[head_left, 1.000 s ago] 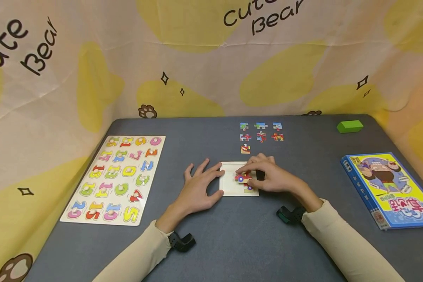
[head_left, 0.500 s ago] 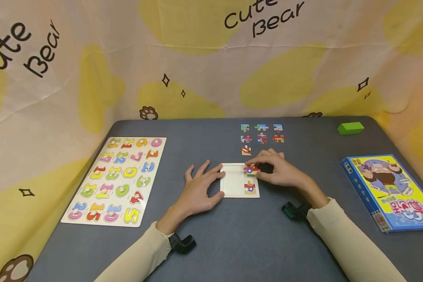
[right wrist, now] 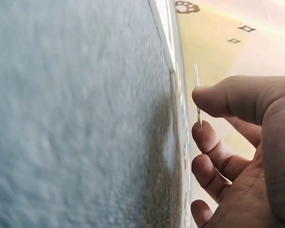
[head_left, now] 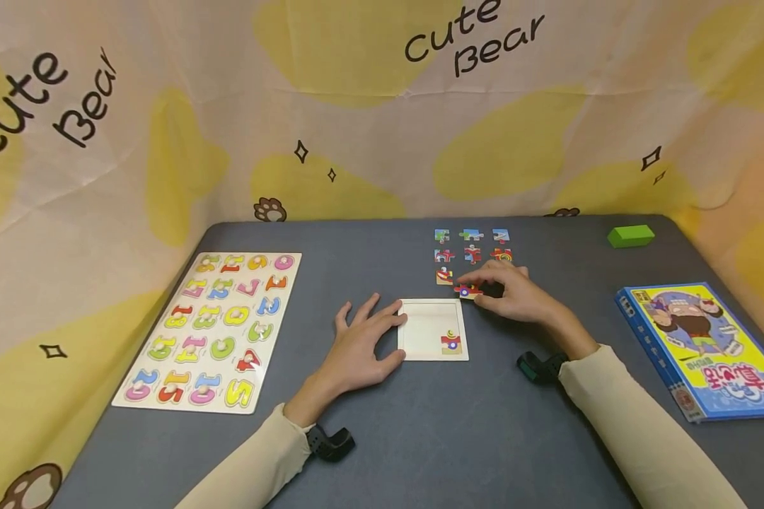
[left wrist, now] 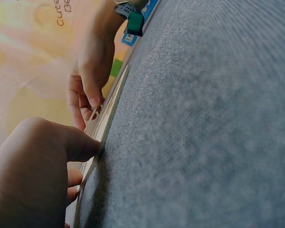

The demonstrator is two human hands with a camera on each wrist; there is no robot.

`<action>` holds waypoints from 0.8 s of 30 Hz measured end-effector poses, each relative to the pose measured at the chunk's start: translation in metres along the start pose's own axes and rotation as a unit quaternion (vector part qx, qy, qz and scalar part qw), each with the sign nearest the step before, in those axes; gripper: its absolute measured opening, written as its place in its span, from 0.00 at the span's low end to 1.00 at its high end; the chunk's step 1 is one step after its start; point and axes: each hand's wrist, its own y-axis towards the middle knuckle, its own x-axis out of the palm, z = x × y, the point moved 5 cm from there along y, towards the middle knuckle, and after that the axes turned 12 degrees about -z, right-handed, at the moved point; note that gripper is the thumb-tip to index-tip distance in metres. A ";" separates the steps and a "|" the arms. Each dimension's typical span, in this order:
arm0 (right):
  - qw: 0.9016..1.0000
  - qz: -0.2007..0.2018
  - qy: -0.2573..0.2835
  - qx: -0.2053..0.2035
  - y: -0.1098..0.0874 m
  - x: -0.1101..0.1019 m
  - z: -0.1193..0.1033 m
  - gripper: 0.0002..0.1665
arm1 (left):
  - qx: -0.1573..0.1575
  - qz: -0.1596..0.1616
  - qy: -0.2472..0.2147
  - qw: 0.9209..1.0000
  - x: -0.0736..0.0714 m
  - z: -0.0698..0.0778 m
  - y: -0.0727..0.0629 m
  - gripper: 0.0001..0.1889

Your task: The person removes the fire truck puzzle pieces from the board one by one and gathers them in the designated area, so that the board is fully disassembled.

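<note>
My right hand (head_left: 514,291) pinches a jigsaw piece (head_left: 466,291) between thumb and fingertips, just beyond the far right corner of the white puzzle tray (head_left: 420,329). In the right wrist view that jigsaw piece (right wrist: 198,104) shows edge-on, raised off the table. My left hand (head_left: 359,346) lies with fingers spread, its fingertips and thumb touching the tray's left edge. The left wrist view shows the left thumb (left wrist: 85,145) against the tray's side. One jigsaw piece (head_left: 450,343) with a wheel and yellow swirl lies in the tray's near right corner.
Several loose jigsaw pieces (head_left: 443,256) lie in rows behind the tray, partly under the right hand. A number puzzle board (head_left: 213,332) lies at left. At right are a blue and yellow box (head_left: 707,353) and a green block (head_left: 631,236).
My right hand has carried the pinched jigsaw piece from over the tray's middle, across its upper right, to beyond its far edge. The left hand stays at the tray's left edge.
</note>
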 end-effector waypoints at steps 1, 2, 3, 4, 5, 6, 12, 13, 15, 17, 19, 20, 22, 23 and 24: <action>1.000 0.004 -0.004 0.002 0.001 -0.001 0.002 0.24 | -0.002 -0.002 0.001 1.000 0.000 0.000 0.000 0.29; 1.000 0.007 -0.006 0.004 0.001 -0.002 0.005 0.24 | -0.002 -0.003 0.001 1.000 0.001 0.000 0.000 0.29; 1.000 0.010 -0.010 0.005 0.001 -0.002 0.007 0.24 | -0.002 -0.004 0.001 1.000 0.001 -0.001 0.000 0.29; 1.000 0.012 -0.011 0.008 0.001 -0.003 0.008 0.24 | -0.002 -0.005 0.000 1.000 0.001 -0.001 0.000 0.29; 1.000 0.012 -0.012 0.009 0.001 -0.004 0.010 0.23 | -0.002 -0.005 0.000 1.000 0.002 -0.001 0.000 0.29; 1.000 0.014 -0.013 0.012 0.002 -0.005 0.011 0.23 | -0.003 -0.007 0.000 1.000 0.002 -0.001 0.000 0.29; 0.999 0.011 -0.030 0.018 0.005 -0.008 0.015 0.23 | -0.003 -0.007 0.002 1.000 0.003 -0.002 0.000 0.30; 0.999 0.010 -0.033 0.018 0.005 -0.009 0.016 0.22 | -0.003 -0.007 0.003 1.000 0.004 -0.002 0.000 0.29; 0.999 0.008 -0.038 0.024 0.007 -0.010 0.017 0.22 | -0.001 -0.004 0.004 1.000 0.004 -0.002 0.000 0.29; 0.999 0.004 -0.040 0.032 0.009 -0.010 0.018 0.23 | 0.000 0.000 0.003 1.000 0.004 -0.001 0.000 0.29; 0.998 0.000 -0.043 0.043 0.011 -0.011 0.018 0.23 | 0.003 0.004 0.002 1.000 0.003 -0.001 0.000 0.29; 0.998 -0.002 -0.045 0.048 0.012 -0.012 0.019 0.23 | 0.004 0.006 0.000 1.000 0.003 -0.001 0.000 0.29; 0.997 -0.005 -0.048 0.054 0.013 -0.012 0.019 0.24 | 0.004 0.008 -0.002 1.000 0.002 -0.001 0.000 0.29; 0.997 -0.005 -0.048 0.056 0.014 -0.013 0.019 0.24 | 0.005 0.009 -0.002 1.000 0.002 -0.001 0.000 0.29; 0.997 -0.005 -0.046 0.057 0.014 -0.013 0.019 0.24 | 0.006 0.010 -0.001 1.000 0.002 -0.001 0.000 0.29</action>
